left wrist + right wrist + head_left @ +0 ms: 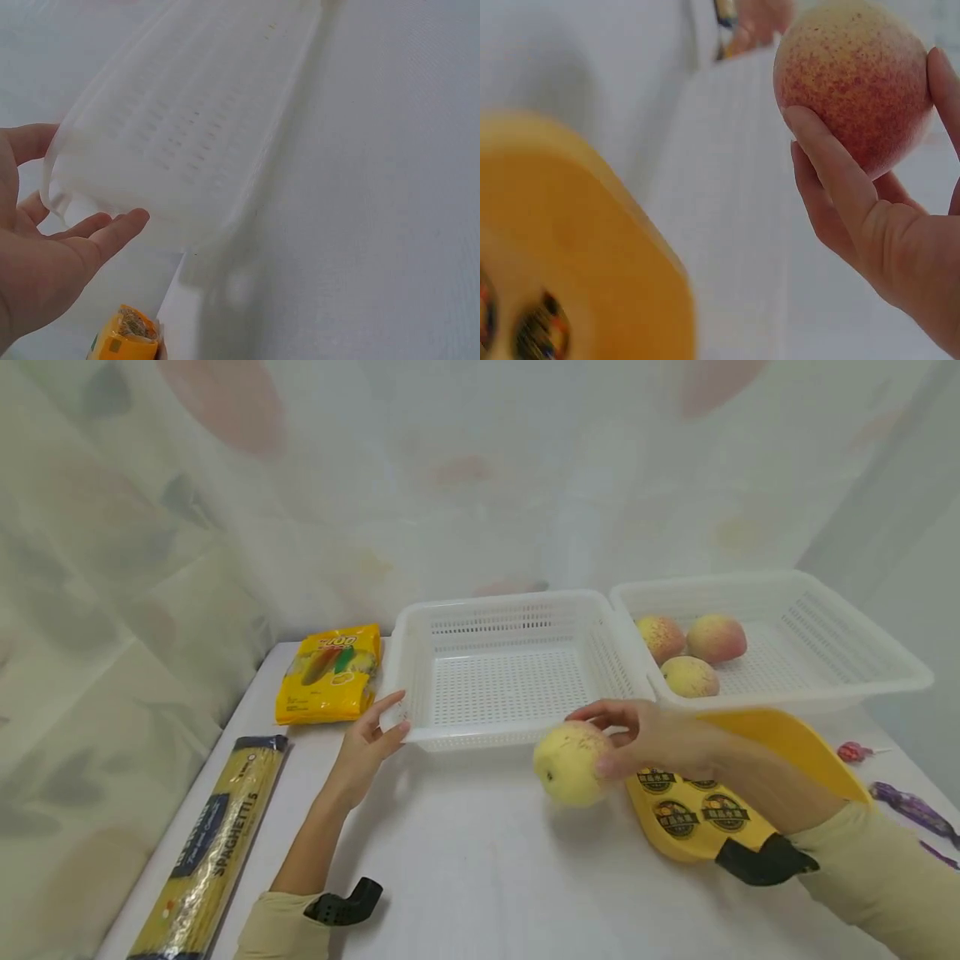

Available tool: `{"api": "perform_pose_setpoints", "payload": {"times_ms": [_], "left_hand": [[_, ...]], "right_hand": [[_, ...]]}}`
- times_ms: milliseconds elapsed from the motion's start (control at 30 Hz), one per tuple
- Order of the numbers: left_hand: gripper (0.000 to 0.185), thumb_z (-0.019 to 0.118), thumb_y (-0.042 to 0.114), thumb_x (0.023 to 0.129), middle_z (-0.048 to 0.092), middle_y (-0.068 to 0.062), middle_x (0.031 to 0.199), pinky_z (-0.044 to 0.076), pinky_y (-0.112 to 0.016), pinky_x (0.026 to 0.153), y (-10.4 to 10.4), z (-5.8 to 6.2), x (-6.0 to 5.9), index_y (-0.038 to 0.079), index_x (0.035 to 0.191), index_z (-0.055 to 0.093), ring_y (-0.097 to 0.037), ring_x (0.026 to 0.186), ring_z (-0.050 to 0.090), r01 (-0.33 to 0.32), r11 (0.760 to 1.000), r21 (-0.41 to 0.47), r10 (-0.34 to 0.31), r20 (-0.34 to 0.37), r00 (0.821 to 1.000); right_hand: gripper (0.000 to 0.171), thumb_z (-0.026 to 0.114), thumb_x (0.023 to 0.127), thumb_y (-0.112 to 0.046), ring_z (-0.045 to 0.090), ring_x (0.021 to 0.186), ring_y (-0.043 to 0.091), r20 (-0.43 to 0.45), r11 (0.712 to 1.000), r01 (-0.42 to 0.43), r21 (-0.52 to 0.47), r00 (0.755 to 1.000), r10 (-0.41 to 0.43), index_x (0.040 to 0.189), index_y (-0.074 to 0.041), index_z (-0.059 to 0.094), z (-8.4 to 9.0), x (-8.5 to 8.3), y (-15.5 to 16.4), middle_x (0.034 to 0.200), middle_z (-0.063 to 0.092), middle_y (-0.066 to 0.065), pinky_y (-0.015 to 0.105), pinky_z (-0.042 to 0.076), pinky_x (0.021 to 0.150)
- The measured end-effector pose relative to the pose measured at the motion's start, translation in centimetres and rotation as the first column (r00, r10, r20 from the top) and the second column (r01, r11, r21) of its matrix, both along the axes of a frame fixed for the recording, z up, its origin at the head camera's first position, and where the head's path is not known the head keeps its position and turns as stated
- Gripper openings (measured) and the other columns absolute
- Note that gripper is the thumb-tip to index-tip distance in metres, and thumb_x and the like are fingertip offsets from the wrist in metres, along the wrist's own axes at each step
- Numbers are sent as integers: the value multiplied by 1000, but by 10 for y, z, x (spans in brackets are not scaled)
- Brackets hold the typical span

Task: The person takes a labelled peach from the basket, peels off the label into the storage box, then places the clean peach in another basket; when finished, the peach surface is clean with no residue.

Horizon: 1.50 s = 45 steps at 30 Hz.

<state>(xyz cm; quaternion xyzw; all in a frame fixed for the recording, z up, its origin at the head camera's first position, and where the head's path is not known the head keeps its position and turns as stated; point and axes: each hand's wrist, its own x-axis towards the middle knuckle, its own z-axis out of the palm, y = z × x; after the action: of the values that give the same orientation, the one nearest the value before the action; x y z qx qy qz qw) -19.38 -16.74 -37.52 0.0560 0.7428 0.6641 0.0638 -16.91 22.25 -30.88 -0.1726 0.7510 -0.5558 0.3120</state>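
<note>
My right hand (pixel 622 739) grips a yellow-pink peach (pixel 568 762) just above the table, in front of the near rim of an empty white slotted basket (pixel 450 739). In the right wrist view the peach (pixel 853 79) sits between my curled fingers (pixel 832 169). My left hand (pixel 369 735) is open, with its fingers resting against the near left corner of that basket. The left wrist view shows the palm and straight fingers (pixel 101 232) beside the basket wall (pixel 172 150).
A second white basket (pixel 862 672) at the right holds three peaches (pixel 690 652). A yellow tray (pixel 780 739) with round labels lies under my right forearm. A yellow snack bag (pixel 330 672) and a spaghetti pack (pixel 210 847) lie at the left. Wrapped sweets (pixel 907 802) lie far right.
</note>
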Motion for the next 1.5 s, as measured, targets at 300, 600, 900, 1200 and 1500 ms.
{"api": "perform_pose_setpoints", "payload": {"times_ms": [300,600,900,1200,1500], "left_hand": [[57,56,20,98,13,-4,156,42,-33,100,-1,1,2,12,149,32,-32,119,46,3,1000,-11,-2,16,1000],[56,56,20,98,13,-4,156,40,-36,101,0,2,3,13,149,33,-26,115,48,4,1000,-20,-3,20,1000],[57,57,21,97,12,-3,157,40,-35,101,1,3,3,13,148,34,-30,117,47,1,1000,-20,-1,17,1000],[57,56,20,98,10,-3,157,41,-33,100,2,4,4,13,149,33,-28,115,48,3,1000,-10,-3,19,1000],[56,56,21,98,9,-2,157,40,-35,101,1,3,4,14,149,33,-31,119,47,0,1000,-16,1,20,1000]], "right_hand": [[52,59,93,-1,60,100,27,-180,989,136,-61,973,-145,141,-10,39,41,-43,89,125,50,13,38,53,85],[55,55,97,-10,60,98,10,-242,936,333,118,923,-298,144,-10,26,12,-87,196,114,52,-11,31,55,79],[75,53,99,-20,63,94,12,-132,921,284,268,957,-257,146,10,3,-23,-99,237,121,51,11,46,51,86],[84,55,98,-31,60,102,29,-87,887,251,388,968,-236,145,14,1,-35,-110,235,125,50,28,46,52,86],[86,54,99,-27,61,97,16,54,913,238,332,961,-270,143,14,-7,-42,-122,235,110,56,3,44,50,90]]}}
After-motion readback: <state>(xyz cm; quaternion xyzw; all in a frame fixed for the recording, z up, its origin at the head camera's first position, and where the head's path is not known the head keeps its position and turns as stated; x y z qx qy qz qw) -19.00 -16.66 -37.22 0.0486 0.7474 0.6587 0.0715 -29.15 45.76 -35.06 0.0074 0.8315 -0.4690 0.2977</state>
